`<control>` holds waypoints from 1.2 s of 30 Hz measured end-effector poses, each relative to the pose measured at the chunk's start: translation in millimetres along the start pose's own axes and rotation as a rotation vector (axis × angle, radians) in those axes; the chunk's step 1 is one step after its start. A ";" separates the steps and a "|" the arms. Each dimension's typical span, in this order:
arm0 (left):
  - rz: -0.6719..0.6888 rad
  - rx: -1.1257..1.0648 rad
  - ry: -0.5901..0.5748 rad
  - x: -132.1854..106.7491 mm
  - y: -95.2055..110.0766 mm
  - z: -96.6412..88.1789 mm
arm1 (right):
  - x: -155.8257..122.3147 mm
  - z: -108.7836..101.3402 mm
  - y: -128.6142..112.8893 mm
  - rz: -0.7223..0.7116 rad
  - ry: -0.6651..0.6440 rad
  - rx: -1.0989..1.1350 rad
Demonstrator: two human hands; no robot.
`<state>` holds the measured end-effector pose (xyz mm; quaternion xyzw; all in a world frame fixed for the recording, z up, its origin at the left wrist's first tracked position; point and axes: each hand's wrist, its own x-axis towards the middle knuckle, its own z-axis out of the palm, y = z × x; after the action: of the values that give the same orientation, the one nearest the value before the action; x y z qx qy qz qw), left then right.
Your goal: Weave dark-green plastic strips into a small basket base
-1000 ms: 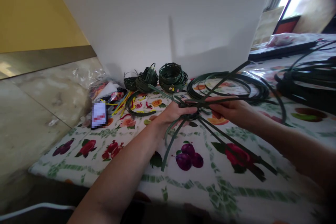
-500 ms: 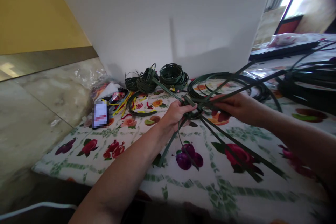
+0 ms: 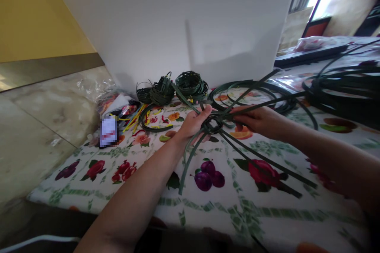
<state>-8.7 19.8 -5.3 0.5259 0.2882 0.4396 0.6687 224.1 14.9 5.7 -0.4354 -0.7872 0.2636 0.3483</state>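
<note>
Both hands hold a piece of dark green strip weaving (image 3: 214,125), a small ring at its middle with long flat strips spreading out in several directions. My left hand (image 3: 194,123) pinches the left side of the ring, thumb on top. On the right side, my right hand (image 3: 252,120) has its fingers closed on the strips near the ring. Two loose ends (image 3: 267,156) stretch to the lower right over the cloth, and another strip (image 3: 190,166) hangs toward the front. Fingertips of both hands are partly hidden by the strips.
Small woven green baskets (image 3: 191,85) stand at the back against a white board (image 3: 178,19). Coiled strips (image 3: 285,102) lie behind my right hand, a larger coil (image 3: 347,91) farther right. Yellow and red bits, plastic bags (image 3: 109,97) and a blurred-out packet (image 3: 108,131) sit left on the flowered tablecloth (image 3: 113,189).
The weaving has turned so that its central ring now shows more fully. My left thumb has shifted on it, and the front strip swings a little. The view has moved slightly right.
</note>
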 end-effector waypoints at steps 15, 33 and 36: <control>-0.232 -0.098 0.032 3.7 10.9 -6.1 | 1.0 0.1 -5.0 0.004 -0.075 -0.004; -0.122 -0.072 -0.123 2.1 5.1 -13.8 | 1.7 -1.3 2.4 0.047 -0.059 0.013; -0.106 -0.127 -0.139 2.8 8.8 -16.8 | 2.8 -3.0 8.6 0.035 -0.031 0.012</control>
<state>-24.2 30.4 -1.4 0.4955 0.2403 0.3834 0.7415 229.7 21.8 2.3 -0.4426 -0.7832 0.2813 0.3340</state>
